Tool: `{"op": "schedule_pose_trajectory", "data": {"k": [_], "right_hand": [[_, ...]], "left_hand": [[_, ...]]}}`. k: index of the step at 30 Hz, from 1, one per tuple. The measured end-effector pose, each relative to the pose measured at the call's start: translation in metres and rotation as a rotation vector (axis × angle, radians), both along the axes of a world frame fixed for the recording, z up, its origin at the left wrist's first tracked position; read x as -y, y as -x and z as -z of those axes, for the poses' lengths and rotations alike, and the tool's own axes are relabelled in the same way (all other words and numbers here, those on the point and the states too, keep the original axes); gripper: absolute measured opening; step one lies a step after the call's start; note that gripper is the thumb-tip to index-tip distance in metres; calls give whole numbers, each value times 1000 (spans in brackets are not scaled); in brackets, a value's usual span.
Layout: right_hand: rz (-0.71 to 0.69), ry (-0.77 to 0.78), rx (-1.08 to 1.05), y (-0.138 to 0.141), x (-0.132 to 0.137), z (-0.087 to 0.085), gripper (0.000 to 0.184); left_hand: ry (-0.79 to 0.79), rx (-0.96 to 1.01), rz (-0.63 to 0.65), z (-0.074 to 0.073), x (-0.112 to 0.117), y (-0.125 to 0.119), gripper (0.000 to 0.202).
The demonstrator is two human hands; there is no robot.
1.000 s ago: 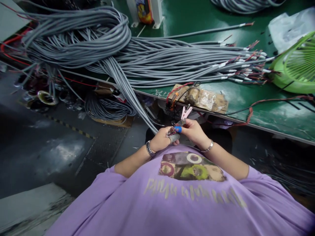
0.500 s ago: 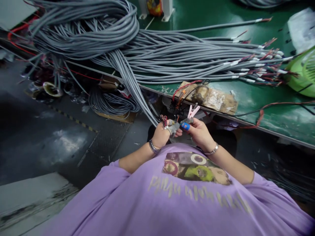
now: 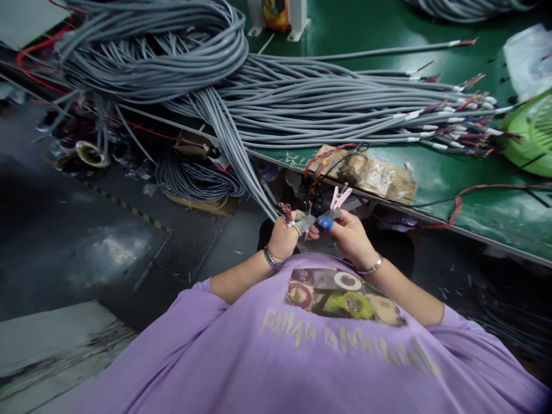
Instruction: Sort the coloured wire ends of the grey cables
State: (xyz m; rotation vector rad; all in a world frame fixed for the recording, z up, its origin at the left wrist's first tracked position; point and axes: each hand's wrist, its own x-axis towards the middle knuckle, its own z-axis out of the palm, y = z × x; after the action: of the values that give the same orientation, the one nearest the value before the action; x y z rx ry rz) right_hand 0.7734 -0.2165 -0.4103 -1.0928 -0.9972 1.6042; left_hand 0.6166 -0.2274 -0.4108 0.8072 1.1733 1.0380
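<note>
Grey cables (image 3: 238, 150) drape over the bench's (image 3: 366, 26) near edge into my left hand (image 3: 285, 237), its fingers clamped on them, while I cannot tell whether my right hand (image 3: 352, 236) grips a wire; separating wires seems underway, next calling for a fine pinch.

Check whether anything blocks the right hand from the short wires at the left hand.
Nothing visible does: the right hand is beside the short wires at the left hand. The pink clip stands farther out, not between.

Green tabletop (image 3: 371, 31), shiny dark floor (image 3: 107, 253)
</note>
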Motion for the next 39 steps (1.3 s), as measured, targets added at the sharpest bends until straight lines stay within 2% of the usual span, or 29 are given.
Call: {"op": "schedule_pose_trajectory", "data": {"k": [3, 7, 12, 16, 25, 31, 36, 39], "right_hand": [[-73, -72, 55, -4, 2, -3, 33], [-60, -115, 108, -7, 1, -5, 35], [-198, -18, -116, 3, 0, -10, 36], [-201, 22, -215, 10, 2, -14, 32], [-71, 58, -315, 19, 4, -12, 33], [-28, 125, -232, 9, -1, -2, 35], [-130, 199, -241, -11, -4, 0, 42], [-131, 206, -220, -14, -4, 0, 44]], "left_hand": [[-32, 17, -26, 1, 0, 1, 42], [-11, 19, 53, -1, 3, 2, 41], [-43, -56, 151, -3, 7, 2, 38], [-44, -80, 190, -5, 6, 2, 36], [-55, -66, 96, -4, 7, -1, 39], [-34, -35, 93, -3, 7, 1, 39], [4, -2, 29, -9, 6, 0, 43], [-2, -12, 26, -9, 6, -1, 43]]}}
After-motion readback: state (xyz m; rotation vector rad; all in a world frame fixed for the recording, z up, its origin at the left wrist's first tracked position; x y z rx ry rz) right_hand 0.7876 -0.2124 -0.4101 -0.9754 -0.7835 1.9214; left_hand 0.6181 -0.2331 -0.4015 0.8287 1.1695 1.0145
